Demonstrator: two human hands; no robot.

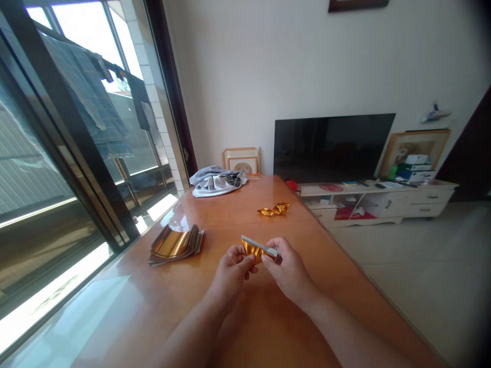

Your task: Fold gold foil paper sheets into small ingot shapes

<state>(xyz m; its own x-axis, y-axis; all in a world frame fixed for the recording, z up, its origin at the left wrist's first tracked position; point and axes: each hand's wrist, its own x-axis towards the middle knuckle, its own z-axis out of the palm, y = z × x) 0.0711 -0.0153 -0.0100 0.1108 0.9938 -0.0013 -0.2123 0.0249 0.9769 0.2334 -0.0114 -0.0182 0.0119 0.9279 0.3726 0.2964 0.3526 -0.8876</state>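
Observation:
A folded piece of gold foil paper [253, 249] with a pale grey upper edge is held between both hands above the wooden table [230, 225]. My left hand [235, 266] pinches its left part, thumb on the near side. At its right end my right hand [284, 263] grips it with thumb and fingers. Farther back lie folded gold foil shapes [273, 209], shiny and pointed at the ends. To the left rests a curved stack of gold foil sheets [175, 244], fanned at its right edge.
Grey cloth [218, 181] is heaped at the table's far end, with framed pictures [241, 159] behind it. A television [333, 148] stands on a white cabinet [395, 202] beyond the table's right edge. Sliding glass doors [72, 128] line the left side.

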